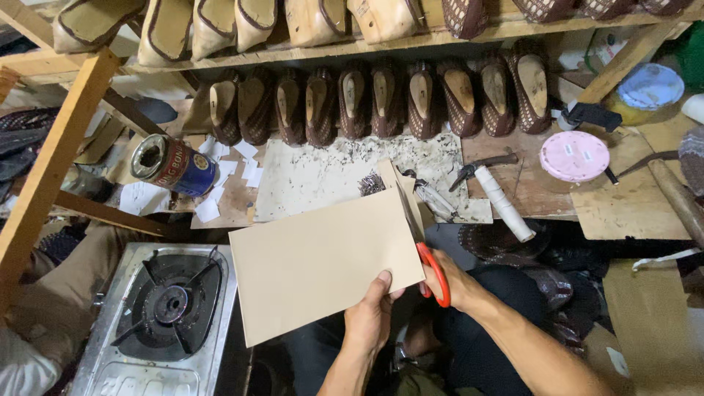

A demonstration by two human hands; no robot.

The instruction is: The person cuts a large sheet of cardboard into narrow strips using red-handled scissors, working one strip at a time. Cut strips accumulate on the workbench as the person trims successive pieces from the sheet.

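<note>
Left of the fingers a gas stove [163, 308] sits below the stiff, light tan card sheet [323, 264], which the left hand [372, 317] pinches at its lower edge while the right hand [449, 282] closes on orange-handled scissors [429, 257] cutting its free right edge, with open room beyond.

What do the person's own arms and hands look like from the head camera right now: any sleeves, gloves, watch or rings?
Both forearms are bare as far as the picture shows, with no sleeves in view. The left hand and the right hand wear no gloves. No watch, bracelet or ring shows on either wrist or on the fingers that can be seen. The right hand's fingers are partly hidden, so a ring there cannot be ruled out.
</note>
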